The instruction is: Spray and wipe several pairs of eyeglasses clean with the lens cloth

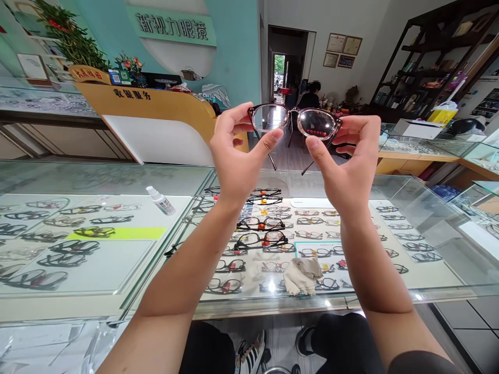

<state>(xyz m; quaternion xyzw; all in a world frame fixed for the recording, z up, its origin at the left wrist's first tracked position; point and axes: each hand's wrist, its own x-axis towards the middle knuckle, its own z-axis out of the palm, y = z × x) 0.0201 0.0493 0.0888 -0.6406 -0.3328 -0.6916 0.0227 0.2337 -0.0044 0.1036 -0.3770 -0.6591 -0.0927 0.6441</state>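
Note:
Both my hands hold up a pair of eyeglasses with a dark, partly clear frame, raised above the glass counter. My left hand pinches the frame at its left end, the thumb near the lower rim. At the other end my right hand grips the rim and hinge between thumb and fingers. Red lettering shows on the right lens, and the temples hang unfolded beneath. Below, a beige cloth lies crumpled on the glass top. A white spray bottle stands to the left of my left forearm.
Several black eyeglasses rest on the glass counter, with rows of frames displayed inside. Another display case adjoins on the left. A yellow and white reception desk stands behind. A person sits near the back doorway.

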